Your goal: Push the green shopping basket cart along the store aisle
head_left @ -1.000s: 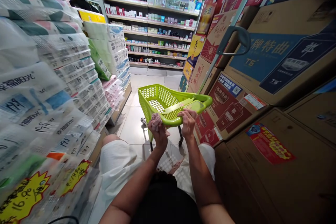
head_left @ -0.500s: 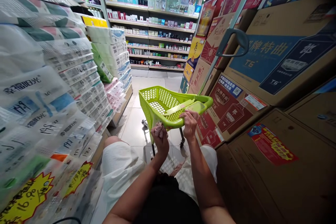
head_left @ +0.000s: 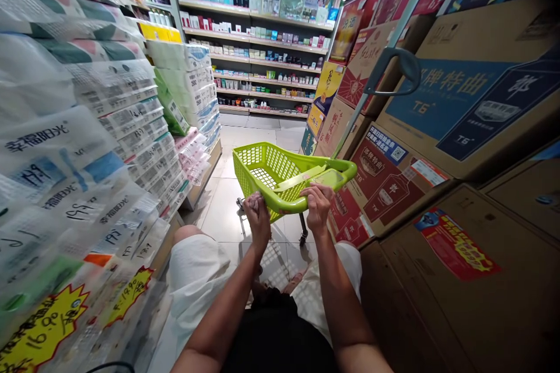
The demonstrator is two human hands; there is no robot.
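A lime-green plastic shopping cart point(head_left: 286, 205) with lattice walls stands in front of my knees, its handle rim turned toward me. My left hand point(head_left: 261, 222) is closed around a crumpled pinkish-grey cloth point(head_left: 254, 201), held against the near left side of the cart's rim. On the right part of the handle, my right hand point(head_left: 319, 205) has its fingers curled over the green bar. A light-green flap point(head_left: 301, 178) lies across the near part of the basket. The inside of my left fist is hidden.
Packs of tissue paper point(head_left: 126, 122) are stacked high on the left. Cardboard cartons point(head_left: 455, 87) rise on the right, with a grey handle on a pole point(head_left: 400, 70) before them. Shelves of small goods point(head_left: 262, 58) cross the far end, beyond the tiled floor point(head_left: 258, 122).
My left hand with the cloth has moved up and slightly left along the cart's side. My right hand stays on the handle. The view has shifted slightly.
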